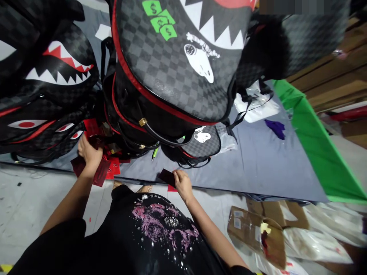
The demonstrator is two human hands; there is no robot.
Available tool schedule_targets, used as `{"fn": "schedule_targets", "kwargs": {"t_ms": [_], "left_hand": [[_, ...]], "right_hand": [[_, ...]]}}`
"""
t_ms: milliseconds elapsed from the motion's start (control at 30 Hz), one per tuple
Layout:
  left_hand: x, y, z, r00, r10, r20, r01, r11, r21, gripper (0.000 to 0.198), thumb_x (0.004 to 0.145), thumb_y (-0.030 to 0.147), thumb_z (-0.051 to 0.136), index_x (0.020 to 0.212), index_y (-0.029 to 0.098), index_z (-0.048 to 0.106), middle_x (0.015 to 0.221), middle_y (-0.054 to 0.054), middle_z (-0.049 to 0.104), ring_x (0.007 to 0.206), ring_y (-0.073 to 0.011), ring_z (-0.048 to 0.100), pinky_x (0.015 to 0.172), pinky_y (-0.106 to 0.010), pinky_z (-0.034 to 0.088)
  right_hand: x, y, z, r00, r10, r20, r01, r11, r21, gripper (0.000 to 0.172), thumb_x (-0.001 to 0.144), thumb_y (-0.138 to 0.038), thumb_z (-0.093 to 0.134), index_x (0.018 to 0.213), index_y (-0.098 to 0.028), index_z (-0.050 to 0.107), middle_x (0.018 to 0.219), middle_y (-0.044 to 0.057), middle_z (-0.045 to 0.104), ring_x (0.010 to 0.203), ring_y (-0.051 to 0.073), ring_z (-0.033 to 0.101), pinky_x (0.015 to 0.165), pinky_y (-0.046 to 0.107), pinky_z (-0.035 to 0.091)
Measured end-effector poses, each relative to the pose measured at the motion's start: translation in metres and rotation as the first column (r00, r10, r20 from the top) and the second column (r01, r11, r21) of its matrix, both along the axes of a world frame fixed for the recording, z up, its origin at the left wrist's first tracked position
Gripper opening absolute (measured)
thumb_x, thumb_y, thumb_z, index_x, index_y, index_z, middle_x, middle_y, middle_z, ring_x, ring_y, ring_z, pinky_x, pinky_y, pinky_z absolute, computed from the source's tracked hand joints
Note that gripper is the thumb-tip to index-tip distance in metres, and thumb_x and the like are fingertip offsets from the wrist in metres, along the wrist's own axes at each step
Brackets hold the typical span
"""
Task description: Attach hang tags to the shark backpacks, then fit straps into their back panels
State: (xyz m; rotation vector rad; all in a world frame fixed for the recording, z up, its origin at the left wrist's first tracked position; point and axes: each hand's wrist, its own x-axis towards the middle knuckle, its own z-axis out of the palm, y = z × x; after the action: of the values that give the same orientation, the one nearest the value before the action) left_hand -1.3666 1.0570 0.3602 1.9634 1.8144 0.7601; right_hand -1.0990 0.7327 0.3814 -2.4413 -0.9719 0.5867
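Toward the left of the frame, below stacked shark-mouth backpacks (57, 76), the left hand (90, 152) curls over a heap of red hang tags (111, 168) too overlapped to count; whether it grips any is unclear. Right of it, under one large checkered backpack (172, 68), the right hand (182, 184) pinches a single dark red tag (167, 177) against the grey mat (258, 160).

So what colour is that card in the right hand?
Dark red. The card shows best in the head view.
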Motion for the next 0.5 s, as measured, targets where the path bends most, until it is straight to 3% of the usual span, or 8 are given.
{"fn": "schedule_targets", "kwargs": {"t_ms": [67,100,133,167,233,300,367,500], "left_hand": [[0.008,-0.041,0.009,0.986,-0.045,0.162,0.037,0.998,0.053,0.070,0.086,0.036,0.059,0.145,0.009,0.034,0.152,-0.021,0.034,0.144,-0.0352,0.025,0.119,-0.056,0.018],[0.019,-0.066,0.012,0.948,-0.158,0.277,0.167,0.986,-0.008,0.060,0.089,0.037,0.053,0.140,0.009,0.041,0.148,-0.020,0.040,0.142,-0.0333,0.029,0.119,-0.054,0.019],[0.033,-0.091,0.013,0.856,-0.309,0.416,0.397,0.906,-0.144,0.051,0.091,0.037,0.050,0.134,0.010,0.049,0.143,-0.020,0.046,0.140,-0.0319,0.034,0.118,-0.052,0.021],[0.051,-0.116,0.014,0.784,-0.400,0.474,0.544,0.811,-0.215,0.042,0.090,0.039,0.050,0.121,0.012,0.060,0.130,-0.017,0.059,0.129,-0.0297,0.049,0.112,-0.047,0.035],[0.089,-0.161,0.012,0.663,-0.499,0.558,0.717,0.639,-0.280,0.030,0.087,0.038,0.055,0.106,0.019,0.070,0.108,-0.008,0.072,0.102,-0.0215,0.067,0.092,-0.033,0.052],[0.122,-0.192,0.010,0.593,-0.524,0.611,0.788,0.535,-0.306,0.023,0.085,0.034,0.057,0.096,0.021,0.073,0.097,-0.003,0.075,0.090,-0.0176,0.070,0.082,-0.027,0.054],[0.144,-0.207,0.007,0.580,-0.515,0.631,0.801,0.502,-0.326,0.021,0.085,0.032,0.056,0.087,0.019,0.073,0.089,-0.003,0.076,0.084,-0.0169,0.070,0.078,-0.025,0.054],[0.164,-0.204,-0.001,0.647,-0.450,0.615,0.748,0.529,-0.400,0.029,0.091,0.031,0.046,0.089,0.015,0.069,0.084,-0.006,0.075,0.072,-0.0150,0.069,0.069,-0.024,0.053]], "right_hand": [[-0.002,0.000,0.003,1.000,-0.004,0.010,0.003,0.999,0.039,0.035,0.094,-0.039,0.039,0.082,-0.019,0.065,0.095,0.013,0.067,0.091,0.023,0.062,0.081,0.031,0.046],[-0.004,0.002,0.003,1.000,0.007,-0.008,-0.006,0.999,0.053,0.035,0.094,-0.039,0.040,0.082,-0.019,0.066,0.092,0.012,0.067,0.088,0.022,0.062,0.079,0.031,0.046],[-0.006,0.004,0.003,0.999,0.026,-0.039,-0.023,0.998,0.065,0.035,0.094,-0.039,0.041,0.081,-0.019,0.067,0.086,0.010,0.067,0.083,0.021,0.063,0.076,0.030,0.046],[-0.009,0.007,0.002,0.995,0.054,-0.079,-0.048,0.996,0.076,0.036,0.094,-0.039,0.041,0.080,-0.019,0.068,0.079,0.008,0.067,0.077,0.020,0.063,0.072,0.028,0.047],[-0.018,0.014,0.000,0.981,0.116,-0.155,-0.101,0.990,0.099,0.038,0.095,-0.038,0.041,0.077,-0.020,0.069,0.069,0.004,0.067,0.066,0.018,0.063,0.065,0.026,0.048],[-0.027,0.018,-0.001,0.969,0.153,-0.192,-0.133,0.985,0.114,0.039,0.095,-0.038,0.042,0.076,-0.020,0.071,0.067,0.003,0.068,0.063,0.018,0.063,0.064,0.026,0.049],[-0.032,0.017,0.000,0.967,0.159,-0.197,-0.138,0.984,0.116,0.039,0.095,-0.038,0.043,0.078,-0.020,0.073,0.069,0.004,0.071,0.066,0.020,0.066,0.066,0.027,0.050],[-0.007,0.003,0.003,0.987,0.079,-0.138,-0.069,0.994,0.081,0.035,0.095,-0.037,0.044,0.101,-0.019,0.074,0.089,0.006,0.076,0.081,0.022,0.069,0.075,0.030,0.053]]}}
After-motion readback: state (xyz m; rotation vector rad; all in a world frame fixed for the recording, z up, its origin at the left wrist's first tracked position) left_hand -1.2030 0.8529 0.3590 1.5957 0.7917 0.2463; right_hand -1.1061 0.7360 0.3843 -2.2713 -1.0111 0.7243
